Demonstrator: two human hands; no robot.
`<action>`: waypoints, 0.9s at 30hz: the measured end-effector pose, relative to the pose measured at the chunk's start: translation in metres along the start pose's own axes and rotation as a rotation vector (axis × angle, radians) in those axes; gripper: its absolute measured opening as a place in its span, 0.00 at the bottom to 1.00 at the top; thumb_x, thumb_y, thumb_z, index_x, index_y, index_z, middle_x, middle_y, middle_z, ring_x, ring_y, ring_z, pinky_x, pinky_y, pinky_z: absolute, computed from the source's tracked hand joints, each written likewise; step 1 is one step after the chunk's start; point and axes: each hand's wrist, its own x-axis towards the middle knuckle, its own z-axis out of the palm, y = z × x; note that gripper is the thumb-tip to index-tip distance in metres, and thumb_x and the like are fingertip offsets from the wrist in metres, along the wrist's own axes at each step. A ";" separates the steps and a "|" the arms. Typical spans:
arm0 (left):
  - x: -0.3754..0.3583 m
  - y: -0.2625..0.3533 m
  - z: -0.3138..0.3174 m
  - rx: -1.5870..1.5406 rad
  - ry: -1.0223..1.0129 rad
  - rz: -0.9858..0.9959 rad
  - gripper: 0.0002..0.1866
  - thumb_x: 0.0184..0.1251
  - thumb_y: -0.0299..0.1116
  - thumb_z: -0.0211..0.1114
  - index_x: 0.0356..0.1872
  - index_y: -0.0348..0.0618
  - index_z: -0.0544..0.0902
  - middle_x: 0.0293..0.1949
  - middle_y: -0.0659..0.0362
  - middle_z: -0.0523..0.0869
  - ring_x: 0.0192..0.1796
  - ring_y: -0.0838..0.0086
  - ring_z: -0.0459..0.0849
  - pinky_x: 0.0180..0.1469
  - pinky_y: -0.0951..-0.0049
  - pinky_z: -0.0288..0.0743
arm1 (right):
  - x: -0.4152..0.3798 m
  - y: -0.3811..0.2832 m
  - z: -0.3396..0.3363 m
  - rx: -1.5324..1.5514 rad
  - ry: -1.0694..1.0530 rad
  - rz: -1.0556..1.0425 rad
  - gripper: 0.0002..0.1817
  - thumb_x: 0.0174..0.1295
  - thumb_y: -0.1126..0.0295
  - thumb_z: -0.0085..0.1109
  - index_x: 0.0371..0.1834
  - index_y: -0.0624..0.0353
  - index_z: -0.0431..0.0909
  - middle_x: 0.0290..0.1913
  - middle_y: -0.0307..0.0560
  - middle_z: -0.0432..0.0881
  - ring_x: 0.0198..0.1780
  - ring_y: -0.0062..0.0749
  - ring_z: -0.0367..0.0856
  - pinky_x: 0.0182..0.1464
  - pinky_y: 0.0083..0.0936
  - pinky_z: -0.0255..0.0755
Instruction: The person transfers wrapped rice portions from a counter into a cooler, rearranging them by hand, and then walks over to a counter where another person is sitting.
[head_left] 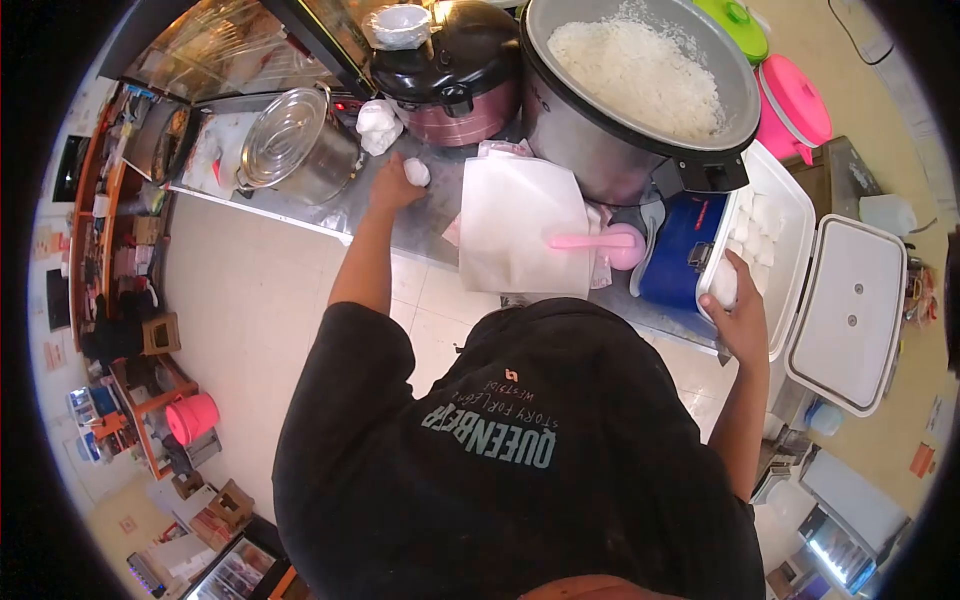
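My left hand (398, 183) is on the steel counter, its fingers closed around a small white bundle (417, 172). Just behind it lies a crumpled white plastic bag (378, 127). Over at the right, my right hand (738, 310) reaches into a blue cooler box (682, 250) and grips a white wrapped packet (725, 285). Several similar white packets (757, 225) lie inside the box. Between my hands a stack of white wrapping paper (520, 225) sits on the counter, with a pink rice scoop (600, 242) lying across its right edge.
A large rice cooker (590, 150) full of white rice stands behind the paper. Left of it are a dark pink-and-black cooker (450, 95) and a lidded steel pot (295, 150). The cooler's open lid (850, 315) hangs at the right. Pink (795, 100) and green tubs stand behind.
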 end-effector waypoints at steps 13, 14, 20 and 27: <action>-0.152 0.325 -0.112 -1.045 -0.030 0.576 0.40 0.43 0.27 0.76 0.63 0.41 0.71 0.55 0.55 0.78 0.58 0.70 0.79 0.64 0.68 0.71 | -0.006 0.010 -0.038 0.054 0.196 -0.130 0.51 0.51 0.54 0.78 0.78 0.58 0.62 0.74 0.62 0.70 0.75 0.53 0.68 0.74 0.40 0.62; -0.159 0.361 -0.113 -1.100 -0.104 0.655 0.41 0.43 0.28 0.77 0.64 0.42 0.70 0.57 0.54 0.77 0.59 0.68 0.79 0.64 0.67 0.72 | -0.011 0.003 -0.050 0.257 0.099 -0.061 0.52 0.53 0.55 0.77 0.80 0.58 0.59 0.75 0.62 0.68 0.75 0.52 0.68 0.74 0.38 0.62; -0.161 0.534 -0.075 -0.884 -0.240 1.320 0.54 0.47 0.38 0.83 0.75 0.39 0.59 0.67 0.45 0.69 0.70 0.50 0.71 0.72 0.59 0.66 | -0.014 0.000 -0.077 0.655 0.320 -0.045 0.40 0.59 0.70 0.71 0.75 0.59 0.61 0.63 0.49 0.74 0.63 0.37 0.75 0.68 0.35 0.68; -0.127 0.549 -0.065 0.354 -0.977 1.278 0.25 0.71 0.39 0.62 0.66 0.39 0.75 0.60 0.44 0.82 0.64 0.50 0.79 0.71 0.53 0.67 | -0.023 0.039 -0.064 -0.016 -0.013 0.293 0.37 0.67 0.57 0.60 0.73 0.67 0.61 0.61 0.75 0.77 0.59 0.63 0.81 0.60 0.46 0.76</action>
